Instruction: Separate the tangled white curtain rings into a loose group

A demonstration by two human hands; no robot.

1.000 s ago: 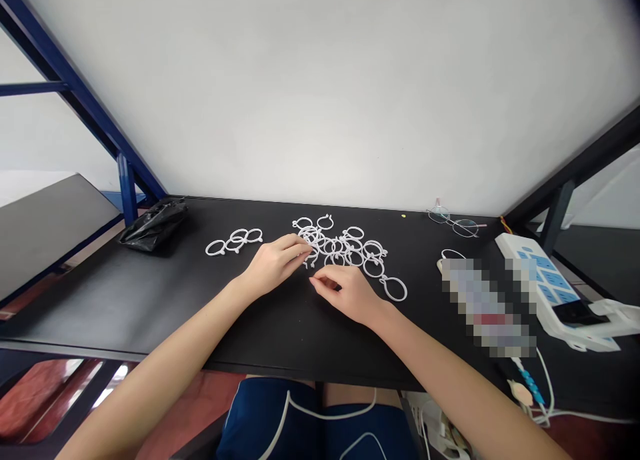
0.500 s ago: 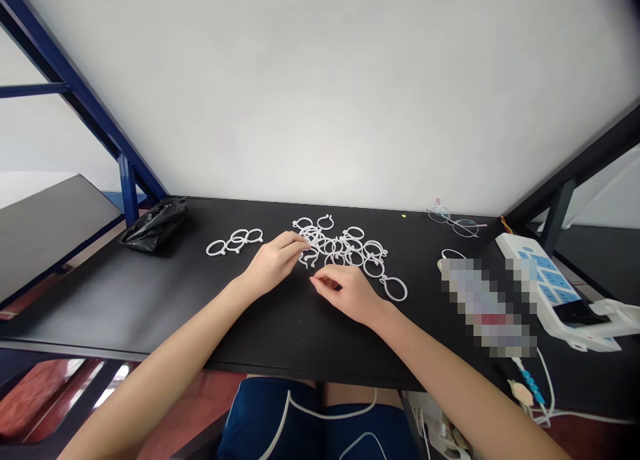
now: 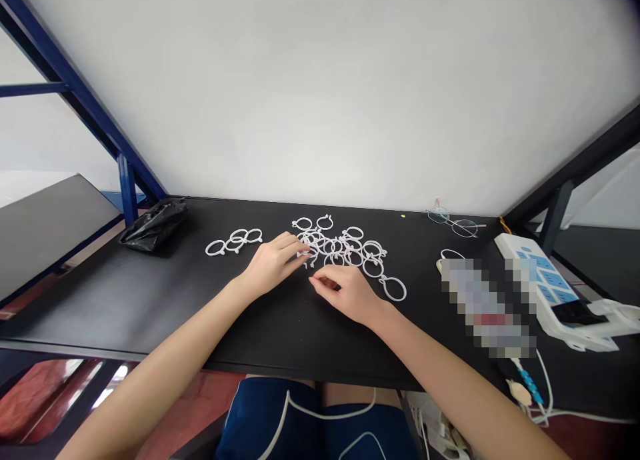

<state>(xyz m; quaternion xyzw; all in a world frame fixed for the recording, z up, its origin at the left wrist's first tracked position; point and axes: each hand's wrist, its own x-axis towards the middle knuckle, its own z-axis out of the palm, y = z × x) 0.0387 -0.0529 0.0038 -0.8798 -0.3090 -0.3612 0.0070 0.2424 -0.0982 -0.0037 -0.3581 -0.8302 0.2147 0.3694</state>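
Several white plastic rings with small eyelets, like curtain rings (image 3: 353,258), lie overlapping in a loose pile on the black table (image 3: 280,327). My left hand (image 3: 274,263) reaches to the pile's left side. Its fingers and thumb are slightly apart over a ring with parted ends (image 3: 311,261); firm contact cannot be made out. My right hand (image 3: 347,290) rests just in front of the pile, thumb and fingertips pinched together, with nothing visible in them. Left of my left hand lies a small separate group of rings (image 3: 216,248).
A crumpled black plastic bag (image 3: 155,225) sits at the left. Eyeglasses (image 3: 465,228) lie at the back right. Nearer on the right are a blurred-out phone (image 3: 487,307) on a cable and a white power strip (image 3: 550,280). A white wall stands behind the table.
My left fingers and thumb have parted slightly over the pile's left edge. My right hand and the rings have stayed practically in place.
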